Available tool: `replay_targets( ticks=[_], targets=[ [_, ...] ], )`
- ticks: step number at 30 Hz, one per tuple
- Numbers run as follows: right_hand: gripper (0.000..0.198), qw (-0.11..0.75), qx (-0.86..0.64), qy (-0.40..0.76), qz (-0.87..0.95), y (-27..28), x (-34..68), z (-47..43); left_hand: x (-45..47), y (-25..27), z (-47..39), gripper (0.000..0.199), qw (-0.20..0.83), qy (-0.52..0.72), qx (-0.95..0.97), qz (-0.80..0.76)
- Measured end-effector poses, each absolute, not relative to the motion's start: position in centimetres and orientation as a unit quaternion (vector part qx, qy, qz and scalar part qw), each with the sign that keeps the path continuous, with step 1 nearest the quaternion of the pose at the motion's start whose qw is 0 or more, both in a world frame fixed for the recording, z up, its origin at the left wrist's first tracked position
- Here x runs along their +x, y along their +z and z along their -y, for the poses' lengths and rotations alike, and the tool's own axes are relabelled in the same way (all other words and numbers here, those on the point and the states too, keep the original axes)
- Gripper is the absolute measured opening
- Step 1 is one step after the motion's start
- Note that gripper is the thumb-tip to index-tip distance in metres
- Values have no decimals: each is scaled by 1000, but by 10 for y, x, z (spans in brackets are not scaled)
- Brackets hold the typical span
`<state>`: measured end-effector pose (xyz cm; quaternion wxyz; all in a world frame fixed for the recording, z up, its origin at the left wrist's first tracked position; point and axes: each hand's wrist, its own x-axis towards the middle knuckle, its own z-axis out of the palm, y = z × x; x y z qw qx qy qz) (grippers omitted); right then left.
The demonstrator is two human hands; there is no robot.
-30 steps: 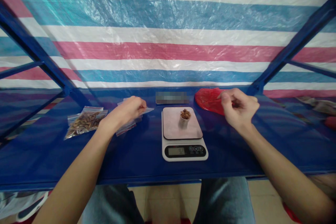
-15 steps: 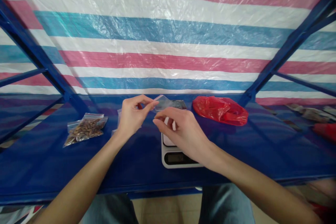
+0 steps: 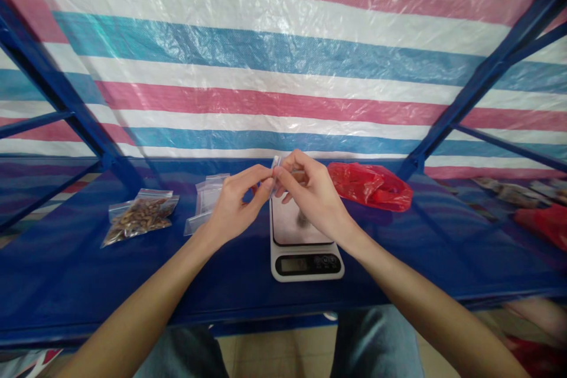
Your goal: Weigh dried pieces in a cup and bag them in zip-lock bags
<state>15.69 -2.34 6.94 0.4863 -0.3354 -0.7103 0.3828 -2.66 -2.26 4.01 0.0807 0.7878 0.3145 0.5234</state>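
Pinched between the fingertips of both hands is a small clear zip-lock bag [image 3: 276,163], held above the back edge of a kitchen scale [image 3: 277,263]. My left hand [image 3: 241,198] grips its left side, and my right hand [image 3: 312,189] grips the right side. The scale has a white body, a pale metal plate and a dark display strip at the front; my right hand hides part of the plate. Left of my left hand lie several empty clear bags [image 3: 208,196]. Farther left, filled zip-lock bags [image 3: 142,215] hold brown dried pieces.
A crumpled red plastic bag [image 3: 372,186] lies behind and right of the scale. Blue metal posts [image 3: 469,88] rise at both sides of the blue shelf [image 3: 212,289]. Striped plastic sheeting [image 3: 274,59] hangs behind. Another red bag [image 3: 543,224] is at far right.
My right hand has moved up and back to the clear bag and now pinches it along with my left. The left hand has shifted slightly right. More of the scale shows.
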Motion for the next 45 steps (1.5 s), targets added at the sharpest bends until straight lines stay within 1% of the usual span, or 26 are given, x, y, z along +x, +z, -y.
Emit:
replay_targets(
  ticks=[3, 5, 7, 13, 20, 24, 27, 30, 32, 36, 40, 42, 45],
  targets=[
    [30, 494, -321, 396, 704, 69, 158, 22, -29, 43, 21, 27, 143, 509, 779, -337],
    [26, 494, -316, 391, 710, 67, 159, 21, -30, 45, 19, 27, 182, 518, 759, -349],
    [22, 487, -311, 385, 719, 65, 158, 20, -30, 47, 16, 24, 199, 540, 737, -354],
    [19, 470, -351, 329, 740, 61, 156, 17, -28, 48, 13, 12, 187, 553, 725, -364],
    [21, 464, -405, 195, 763, 54, 151, 24, -24, 43, 15, 18, 196, 539, 720, -390],
    [30, 452, -412, 166, 774, 52, 152, 32, -24, 44, 17, 18, 190, 521, 737, -387],
    [33, 442, -385, 186, 789, 53, 155, 37, -23, 44, 19, 17, 195, 514, 751, -367],
    [28, 457, -349, 262, 775, 49, 156, 40, -23, 44, 21, 15, 193, 506, 759, -361],
    [31, 467, -339, 307, 757, 45, 156, 40, -23, 43, 22, 17, 181, 499, 767, -362],
    [32, 460, -331, 348, 747, 40, 156, 38, -23, 43, 23, 22, 161, 483, 776, -372],
    [31, 443, -296, 396, 748, 43, 160, 33, -23, 43, 21, 20, 209, 476, 761, -388],
    [33, 431, -313, 363, 765, 46, 163, 32, -23, 42, 19, 19, 245, 474, 750, -391],
    [36, 395, -383, 254, 795, 51, 167, 34, -24, 44, 18, 23, 289, 469, 743, -381]
  ],
)
